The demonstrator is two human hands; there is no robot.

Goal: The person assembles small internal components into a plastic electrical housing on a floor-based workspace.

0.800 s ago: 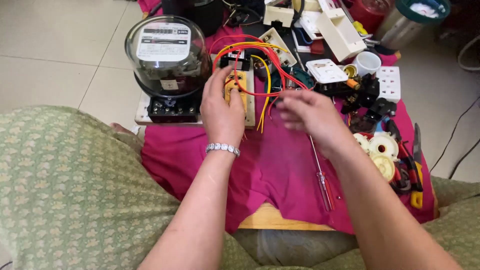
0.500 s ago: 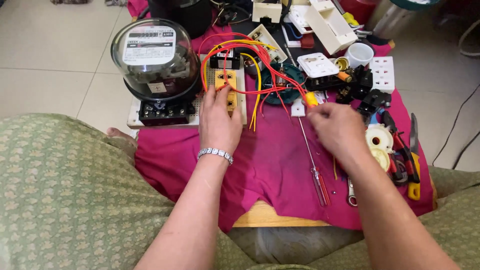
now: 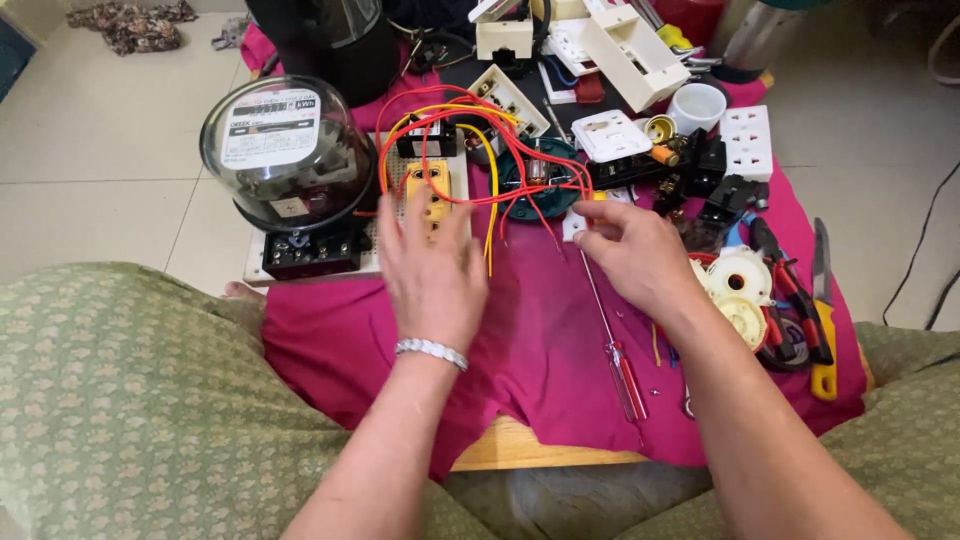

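Now the left hand (image 3: 432, 272) lies flat, fingers spread, gripping nothing, over the yellow terminal block (image 3: 428, 188). Right hand (image 3: 632, 255) pinches red wires (image 3: 520, 165).

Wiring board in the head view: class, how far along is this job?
Done: red and yellow wires already loop across the perforated board. In hand: left hand rests open on the board; right hand pinches something small. Left: the screwdriver and white sockets lie unused.
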